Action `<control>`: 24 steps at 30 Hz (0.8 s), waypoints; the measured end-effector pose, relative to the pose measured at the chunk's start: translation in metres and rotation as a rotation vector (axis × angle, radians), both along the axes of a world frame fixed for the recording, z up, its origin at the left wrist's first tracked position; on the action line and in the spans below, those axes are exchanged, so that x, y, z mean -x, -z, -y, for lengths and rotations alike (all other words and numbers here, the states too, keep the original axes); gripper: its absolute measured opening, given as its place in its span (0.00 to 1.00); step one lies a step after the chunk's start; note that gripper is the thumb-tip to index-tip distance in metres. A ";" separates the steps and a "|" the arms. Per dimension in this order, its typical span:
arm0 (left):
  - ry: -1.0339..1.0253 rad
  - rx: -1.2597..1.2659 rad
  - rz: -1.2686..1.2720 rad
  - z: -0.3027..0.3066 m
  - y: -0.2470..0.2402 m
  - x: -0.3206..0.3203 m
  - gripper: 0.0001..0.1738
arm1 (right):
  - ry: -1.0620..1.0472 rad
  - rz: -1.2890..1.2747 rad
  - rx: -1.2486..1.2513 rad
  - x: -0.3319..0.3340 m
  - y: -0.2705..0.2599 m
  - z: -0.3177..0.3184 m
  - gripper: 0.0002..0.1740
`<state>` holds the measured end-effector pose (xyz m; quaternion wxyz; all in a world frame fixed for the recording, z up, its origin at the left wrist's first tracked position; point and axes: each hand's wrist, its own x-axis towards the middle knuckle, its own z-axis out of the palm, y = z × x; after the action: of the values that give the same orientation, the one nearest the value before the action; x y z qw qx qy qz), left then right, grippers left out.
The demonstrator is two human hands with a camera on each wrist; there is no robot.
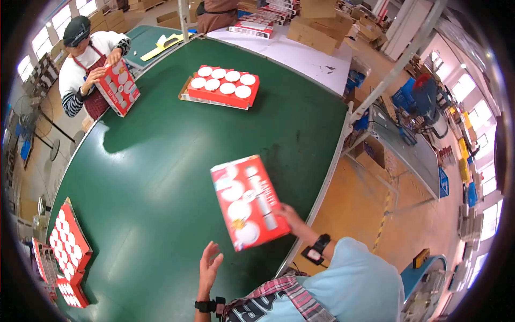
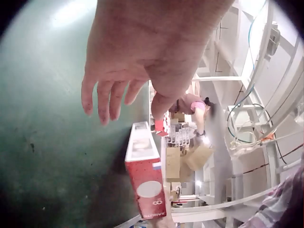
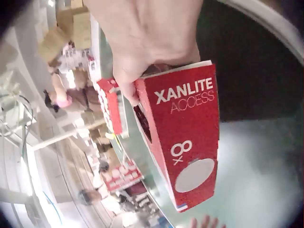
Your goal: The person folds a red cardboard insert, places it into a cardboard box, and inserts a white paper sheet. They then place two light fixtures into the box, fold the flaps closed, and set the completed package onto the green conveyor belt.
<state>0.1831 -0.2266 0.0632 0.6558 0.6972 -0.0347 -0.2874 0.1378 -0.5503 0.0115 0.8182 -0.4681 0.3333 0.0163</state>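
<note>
A red and white printed box is held above the green table by my right hand, which grips its right edge. In the right wrist view the box's narrow red side faces the camera, and the right hand has its thumb on one edge. My left hand is raised over the table near the box's lower corner, touching nothing. The left wrist view shows that hand with fingers spread, and the box beyond it.
On the green table, a red box with white round lamps lies at the back, and more such boxes lie at the left. Another person holds a similar box at the far left edge.
</note>
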 end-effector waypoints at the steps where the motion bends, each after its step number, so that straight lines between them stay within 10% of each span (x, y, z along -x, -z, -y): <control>1: -0.001 0.006 -0.057 -0.001 -0.005 -0.002 0.30 | 0.077 0.036 0.007 0.005 0.000 0.027 0.24; 10: -0.218 -0.160 -0.353 -0.065 0.019 0.003 0.24 | 0.287 0.368 0.166 -0.155 0.030 0.275 0.32; 12: -0.253 -0.222 -0.370 -0.073 0.036 -0.003 0.24 | 0.644 0.059 0.871 -0.236 0.083 0.334 0.35; 14: -0.298 -0.282 -0.368 -0.086 0.038 -0.015 0.24 | 0.608 -0.401 1.168 -0.272 0.019 0.288 0.37; 24: -0.240 -0.249 -0.355 -0.083 0.055 -0.012 0.22 | 0.394 -0.243 1.401 -0.259 0.122 0.163 0.18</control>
<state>0.1954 -0.1439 0.0078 0.5901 0.7103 0.1999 -0.3276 0.3968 -0.7134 -0.1103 0.2726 -0.8074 0.4316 -0.2960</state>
